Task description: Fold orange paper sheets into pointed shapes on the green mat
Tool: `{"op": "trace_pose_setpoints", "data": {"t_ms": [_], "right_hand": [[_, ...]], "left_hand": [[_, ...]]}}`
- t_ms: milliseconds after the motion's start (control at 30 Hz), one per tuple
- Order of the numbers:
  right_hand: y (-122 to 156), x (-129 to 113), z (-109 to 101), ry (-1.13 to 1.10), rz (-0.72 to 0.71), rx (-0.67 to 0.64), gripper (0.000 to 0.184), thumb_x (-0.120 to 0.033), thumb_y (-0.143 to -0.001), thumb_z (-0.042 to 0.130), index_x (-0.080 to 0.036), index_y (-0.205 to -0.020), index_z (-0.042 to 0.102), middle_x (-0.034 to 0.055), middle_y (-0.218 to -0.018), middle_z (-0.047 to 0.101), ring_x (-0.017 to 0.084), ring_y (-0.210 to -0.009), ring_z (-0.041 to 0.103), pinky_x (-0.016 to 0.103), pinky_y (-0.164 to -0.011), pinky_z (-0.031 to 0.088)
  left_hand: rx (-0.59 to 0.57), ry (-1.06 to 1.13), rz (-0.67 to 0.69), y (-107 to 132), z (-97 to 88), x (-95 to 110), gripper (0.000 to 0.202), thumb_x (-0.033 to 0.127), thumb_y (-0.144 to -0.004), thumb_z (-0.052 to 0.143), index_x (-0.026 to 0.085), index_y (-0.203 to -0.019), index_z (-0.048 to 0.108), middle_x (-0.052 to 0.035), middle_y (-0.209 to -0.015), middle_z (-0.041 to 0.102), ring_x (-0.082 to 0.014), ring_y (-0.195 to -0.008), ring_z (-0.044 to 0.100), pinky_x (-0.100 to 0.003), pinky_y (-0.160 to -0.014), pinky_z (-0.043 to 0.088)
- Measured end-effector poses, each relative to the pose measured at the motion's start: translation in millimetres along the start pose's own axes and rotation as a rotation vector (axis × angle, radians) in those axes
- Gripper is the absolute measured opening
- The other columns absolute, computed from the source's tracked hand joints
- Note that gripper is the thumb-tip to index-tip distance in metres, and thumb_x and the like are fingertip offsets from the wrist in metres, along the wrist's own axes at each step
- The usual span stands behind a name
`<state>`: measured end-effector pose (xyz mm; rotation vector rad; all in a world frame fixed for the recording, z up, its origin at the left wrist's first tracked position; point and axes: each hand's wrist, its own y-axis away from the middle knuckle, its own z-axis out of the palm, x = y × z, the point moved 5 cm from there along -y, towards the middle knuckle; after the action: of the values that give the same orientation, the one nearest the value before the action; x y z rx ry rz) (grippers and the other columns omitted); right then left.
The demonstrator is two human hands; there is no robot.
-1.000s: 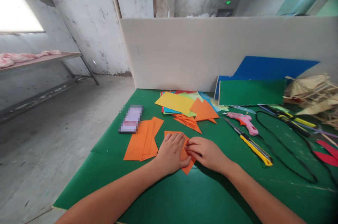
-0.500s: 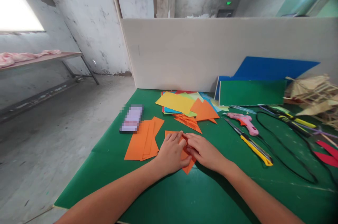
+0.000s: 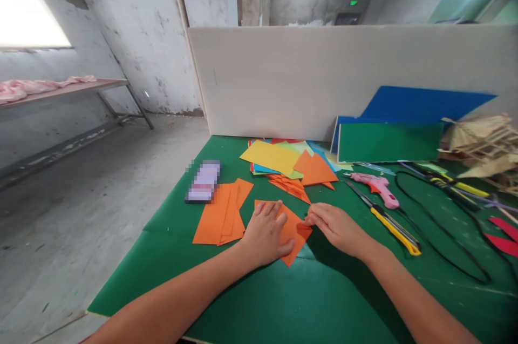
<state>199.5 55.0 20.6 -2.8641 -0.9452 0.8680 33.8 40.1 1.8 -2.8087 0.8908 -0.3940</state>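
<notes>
Several flat orange sheets lie overlapped on the smooth green mat, at nine o'clock from the left hand. That hand rests palm down, fingers spread open, pressing a creased orange paper with pointed corners near the mat's middle. At three o'clock the right hand draws its fingers together at the paper's right corner; whether they pinch it I cannot tell. Further right lies a slim yellow knife, with a pink glue gun at twelve o'clock from it.

Patchy white wall, grey floor, bench (left), perhaps a window.
</notes>
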Motion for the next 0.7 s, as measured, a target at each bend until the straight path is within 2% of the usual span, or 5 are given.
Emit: {"op": "trace_pose_setpoints", "data": {"t_ms": [200,400,500,567,700], "right_hand": [[8,9,-5,-0.101,0.042,-0.03,0.026,-0.031,-0.099,0.033,-0.022,-0.081,0.049,0.0023,-0.079,0.063,0.018,-0.078,0.062,0.03,-0.071,0.044],[4,11,0,-0.149,0.065,0.042,0.026,-0.032,-0.098,0.034,-0.023,-0.082,0.051,0.0005,-0.071,0.063,0.019,-0.076,0.06,0.03,-0.069,0.044],[3,13,5,-0.157,0.068,0.113,0.016,-0.035,-0.095,0.043,-0.023,-0.088,0.051,0.001,-0.078,0.063,0.019,-0.076,0.06,0.031,-0.07,0.045],[2,14,9,-0.159,0.056,0.17,0.013,-0.035,-0.091,0.05,-0.024,-0.097,0.052,0.0032,-0.089,0.063,0.02,-0.086,0.06,0.033,-0.076,0.047],[-1,7,21,-0.119,0.006,0.183,0.041,-0.036,-0.081,0.065,-0.025,-0.117,0.048,0.0067,-0.109,0.06,0.023,-0.099,0.056,0.037,-0.086,0.047]], "left_hand": [[-0.004,0.001,-0.003,-1,-0.5,1,0.036,0.048,-0.076,0.06,0.016,-0.092,0.059,-0.0151,-0.138,0.048,-0.0335,-0.123,0.042,-0.05,-0.105,0.029],[0.053,0.035,0.002,0,0.5,0,0.032,0.046,-0.073,0.063,0.019,-0.09,0.058,-0.013,-0.136,0.05,-0.033,-0.123,0.044,-0.052,-0.106,0.028],[0.113,0.072,-0.018,2,2.8,-3,0.036,0.045,-0.071,0.065,0.019,-0.094,0.055,-0.0132,-0.131,0.052,-0.0326,-0.121,0.046,-0.053,-0.106,0.028],[0.169,0.091,-0.022,4,3.8,-4,0.04,0.044,-0.069,0.065,0.019,-0.097,0.052,-0.0139,-0.124,0.055,-0.032,-0.116,0.05,-0.054,-0.106,0.029],[0.274,0.095,0.003,4,3.1,-3,0.043,0.044,-0.069,0.064,0.018,-0.098,0.046,-0.0144,-0.111,0.056,-0.032,-0.107,0.055,-0.055,-0.103,0.033]]}}
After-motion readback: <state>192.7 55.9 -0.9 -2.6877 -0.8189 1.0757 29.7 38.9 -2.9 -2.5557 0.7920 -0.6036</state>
